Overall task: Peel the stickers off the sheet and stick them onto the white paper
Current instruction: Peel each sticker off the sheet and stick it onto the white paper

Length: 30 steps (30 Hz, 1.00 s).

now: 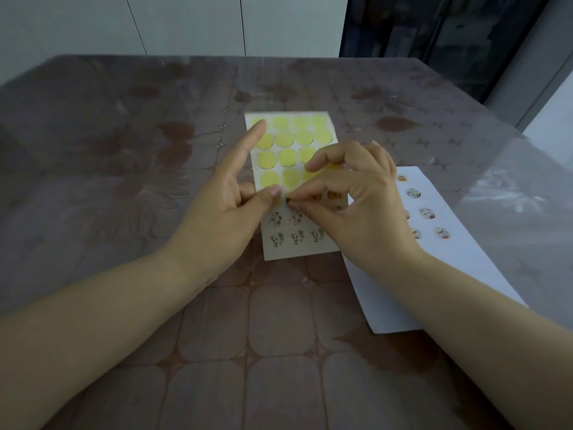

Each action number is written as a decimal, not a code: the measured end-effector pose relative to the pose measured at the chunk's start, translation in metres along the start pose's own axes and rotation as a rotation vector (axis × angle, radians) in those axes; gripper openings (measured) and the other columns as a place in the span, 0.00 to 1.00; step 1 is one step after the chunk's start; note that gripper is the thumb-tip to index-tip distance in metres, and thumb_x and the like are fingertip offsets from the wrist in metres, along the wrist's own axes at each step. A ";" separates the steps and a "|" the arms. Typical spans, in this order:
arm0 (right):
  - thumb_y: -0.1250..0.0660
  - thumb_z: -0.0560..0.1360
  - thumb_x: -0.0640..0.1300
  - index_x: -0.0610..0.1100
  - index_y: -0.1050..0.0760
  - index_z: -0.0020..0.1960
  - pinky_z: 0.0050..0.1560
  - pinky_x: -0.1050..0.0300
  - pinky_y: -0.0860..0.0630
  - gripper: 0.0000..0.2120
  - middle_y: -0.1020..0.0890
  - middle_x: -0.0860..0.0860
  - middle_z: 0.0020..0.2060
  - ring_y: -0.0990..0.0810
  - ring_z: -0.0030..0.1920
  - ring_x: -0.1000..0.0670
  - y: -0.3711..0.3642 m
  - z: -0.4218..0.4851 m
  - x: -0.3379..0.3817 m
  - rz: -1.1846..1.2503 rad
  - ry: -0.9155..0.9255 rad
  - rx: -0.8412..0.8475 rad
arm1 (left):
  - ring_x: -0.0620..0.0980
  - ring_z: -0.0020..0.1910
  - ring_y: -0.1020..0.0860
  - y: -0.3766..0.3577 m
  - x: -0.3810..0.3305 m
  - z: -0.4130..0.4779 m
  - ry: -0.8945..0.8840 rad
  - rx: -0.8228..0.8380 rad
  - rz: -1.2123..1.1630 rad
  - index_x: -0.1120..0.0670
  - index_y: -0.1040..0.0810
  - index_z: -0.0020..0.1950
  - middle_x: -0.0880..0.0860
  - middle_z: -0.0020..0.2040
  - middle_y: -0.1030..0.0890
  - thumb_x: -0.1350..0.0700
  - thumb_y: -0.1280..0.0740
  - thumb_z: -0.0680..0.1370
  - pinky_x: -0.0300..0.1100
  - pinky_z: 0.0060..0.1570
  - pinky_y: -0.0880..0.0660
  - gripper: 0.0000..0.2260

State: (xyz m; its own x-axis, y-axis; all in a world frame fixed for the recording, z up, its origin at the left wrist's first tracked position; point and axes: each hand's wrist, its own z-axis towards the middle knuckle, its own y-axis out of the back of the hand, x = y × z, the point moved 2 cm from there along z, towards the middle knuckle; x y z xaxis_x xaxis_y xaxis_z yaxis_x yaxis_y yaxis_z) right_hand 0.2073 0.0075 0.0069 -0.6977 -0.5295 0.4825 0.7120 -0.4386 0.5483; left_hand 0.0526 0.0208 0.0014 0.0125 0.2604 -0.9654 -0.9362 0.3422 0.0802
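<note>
The sticker sheet [288,243] lies in the middle of the table, its upper rows showing bare yellow circles and its lower rows small pictured stickers. My left hand [223,206] presses on the sheet's left edge with the thumb, the index finger stretched up along the top corner. My right hand [356,206] pinches the edge of a small sticker [289,200] between thumb and index finger near the sheet's middle. The white paper [459,259] lies to the right, carrying several round stickers, partly under my right wrist.
The table [124,150] is covered with a glossy brown patterned cloth under clear plastic. White cabinet fronts [186,23] stand behind its far edge, and a dark glass door [434,41] is at the back right.
</note>
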 end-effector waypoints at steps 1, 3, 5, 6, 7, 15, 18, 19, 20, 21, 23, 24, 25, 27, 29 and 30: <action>0.30 0.67 0.54 0.54 0.17 0.39 0.62 0.54 0.40 0.06 0.26 0.61 0.46 0.36 0.52 0.65 0.000 0.000 0.000 -0.001 0.008 0.006 | 0.53 0.46 0.19 0.001 0.001 0.000 0.008 -0.011 0.000 0.34 0.40 0.69 0.66 0.43 0.17 0.62 0.38 0.79 0.45 0.54 0.22 0.28; 0.28 0.67 0.53 0.54 0.18 0.40 0.63 0.51 0.39 0.04 0.25 0.61 0.45 0.34 0.51 0.63 0.001 0.000 0.000 0.009 0.002 0.027 | 0.53 0.45 0.17 0.001 0.003 0.000 0.025 -0.023 0.010 0.33 0.39 0.68 0.59 0.40 0.15 0.63 0.38 0.79 0.45 0.50 0.21 0.28; 0.28 0.67 0.52 0.55 0.18 0.41 0.64 0.46 0.39 0.04 0.24 0.61 0.44 0.33 0.51 0.63 0.002 0.001 0.000 0.040 -0.018 0.068 | 0.62 0.48 0.18 0.002 0.003 -0.001 0.050 -0.025 0.037 0.33 0.40 0.69 0.65 0.42 0.17 0.61 0.37 0.79 0.53 0.54 0.22 0.28; 0.28 0.67 0.52 0.55 0.18 0.41 0.64 0.45 0.39 0.03 0.24 0.61 0.44 0.32 0.51 0.62 0.003 0.001 0.000 0.052 -0.026 0.093 | 0.67 0.50 0.20 0.002 0.002 -0.001 0.065 -0.025 0.049 0.33 0.40 0.70 0.70 0.44 0.19 0.58 0.36 0.79 0.56 0.57 0.24 0.28; 0.28 0.67 0.52 0.56 0.19 0.42 0.65 0.44 0.40 0.03 0.23 0.60 0.44 0.30 0.52 0.60 0.004 0.001 0.000 0.062 -0.035 0.116 | 0.69 0.51 0.22 0.003 0.002 -0.002 0.076 -0.025 0.063 0.32 0.41 0.70 0.72 0.45 0.21 0.56 0.35 0.77 0.59 0.59 0.26 0.28; 0.26 0.68 0.44 0.57 0.21 0.39 0.58 0.71 0.36 0.09 0.21 0.63 0.39 0.25 0.49 0.65 0.013 0.001 0.002 0.258 -0.185 0.231 | 0.50 0.47 0.16 0.003 0.002 0.000 0.112 -0.038 0.034 0.41 0.42 0.73 0.53 0.44 0.14 0.64 0.39 0.79 0.47 0.54 0.23 0.28; 0.26 0.69 0.42 0.53 0.20 0.39 0.45 0.77 0.32 0.06 0.19 0.65 0.36 0.23 0.44 0.67 0.015 0.000 0.003 0.340 -0.296 0.247 | 0.51 0.47 0.16 0.003 0.001 0.000 0.119 -0.032 0.030 0.41 0.43 0.74 0.54 0.44 0.14 0.63 0.38 0.79 0.45 0.54 0.22 0.28; 0.26 0.69 0.42 0.52 0.20 0.39 0.43 0.77 0.32 0.05 0.20 0.66 0.35 0.23 0.43 0.68 0.015 0.000 0.003 0.348 -0.313 0.251 | 0.51 0.47 0.16 0.002 0.001 -0.001 0.118 -0.022 0.028 0.41 0.43 0.74 0.55 0.43 0.14 0.62 0.38 0.79 0.44 0.54 0.22 0.28; 0.26 0.69 0.43 0.52 0.20 0.39 0.42 0.78 0.32 0.05 0.20 0.66 0.35 0.23 0.42 0.69 0.015 0.000 0.004 0.349 -0.326 0.252 | 0.51 0.47 0.16 0.001 -0.001 -0.002 0.116 -0.009 0.028 0.41 0.43 0.74 0.55 0.43 0.14 0.62 0.38 0.79 0.43 0.53 0.22 0.28; 0.26 0.69 0.44 0.52 0.20 0.39 0.42 0.78 0.32 0.04 0.20 0.66 0.35 0.23 0.43 0.69 0.016 0.000 0.004 0.344 -0.342 0.243 | 0.51 0.47 0.16 0.000 -0.001 -0.002 0.119 0.003 0.028 0.41 0.43 0.74 0.55 0.43 0.14 0.62 0.38 0.79 0.42 0.52 0.22 0.28; 0.26 0.68 0.48 0.55 0.20 0.38 0.42 0.77 0.32 0.04 0.19 0.64 0.36 0.23 0.43 0.66 0.025 0.004 0.004 0.302 -0.378 0.201 | 0.50 0.47 0.16 -0.001 0.000 -0.002 0.139 0.004 0.016 0.41 0.43 0.74 0.55 0.44 0.14 0.63 0.38 0.79 0.40 0.49 0.21 0.29; 0.26 0.67 0.49 0.56 0.20 0.37 0.41 0.77 0.31 0.03 0.19 0.62 0.36 0.23 0.41 0.65 0.033 0.008 0.003 0.269 -0.395 0.192 | 0.49 0.47 0.16 0.000 0.001 -0.002 0.149 -0.004 0.010 0.41 0.43 0.73 0.54 0.43 0.14 0.64 0.38 0.78 0.40 0.48 0.21 0.29; 0.26 0.66 0.51 0.55 0.19 0.36 0.38 0.76 0.31 0.03 0.18 0.60 0.35 0.24 0.37 0.64 0.044 0.012 0.002 0.230 -0.416 0.216 | 0.48 0.47 0.16 0.000 0.002 -0.002 0.152 -0.014 0.006 0.40 0.42 0.73 0.53 0.43 0.14 0.64 0.38 0.78 0.40 0.48 0.20 0.29; 0.26 0.61 0.56 0.54 0.18 0.36 0.37 0.71 0.27 0.07 0.17 0.57 0.35 0.22 0.35 0.62 0.069 0.017 -0.003 0.145 -0.496 0.376 | 0.47 0.48 0.17 0.002 0.004 -0.001 0.148 -0.034 0.014 0.38 0.41 0.70 0.51 0.44 0.14 0.64 0.39 0.79 0.41 0.51 0.21 0.27; 0.29 0.54 0.61 0.57 0.18 0.36 0.48 0.62 0.26 0.14 0.16 0.59 0.38 0.20 0.45 0.56 0.091 0.018 -0.008 0.046 -0.572 0.580 | 0.46 0.50 0.17 0.003 0.006 0.000 0.143 -0.054 0.028 0.36 0.39 0.68 0.50 0.44 0.14 0.64 0.39 0.79 0.44 0.54 0.22 0.27; 0.30 0.53 0.61 0.58 0.17 0.36 0.50 0.62 0.28 0.14 0.16 0.61 0.40 0.20 0.47 0.54 0.099 0.015 -0.010 -0.005 -0.602 0.654 | 0.46 0.50 0.17 0.003 0.007 0.000 0.143 -0.060 0.030 0.36 0.39 0.68 0.50 0.44 0.14 0.64 0.39 0.79 0.46 0.54 0.23 0.26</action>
State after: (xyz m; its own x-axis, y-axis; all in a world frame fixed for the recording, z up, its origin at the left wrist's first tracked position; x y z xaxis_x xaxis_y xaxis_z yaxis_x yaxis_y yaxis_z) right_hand 0.2841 -0.0197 0.0668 -0.7552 0.0237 0.6550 0.6496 0.1601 0.7432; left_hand 0.0500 0.0240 -0.0046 -0.0618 0.1371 -0.9886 -0.9549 0.2802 0.0986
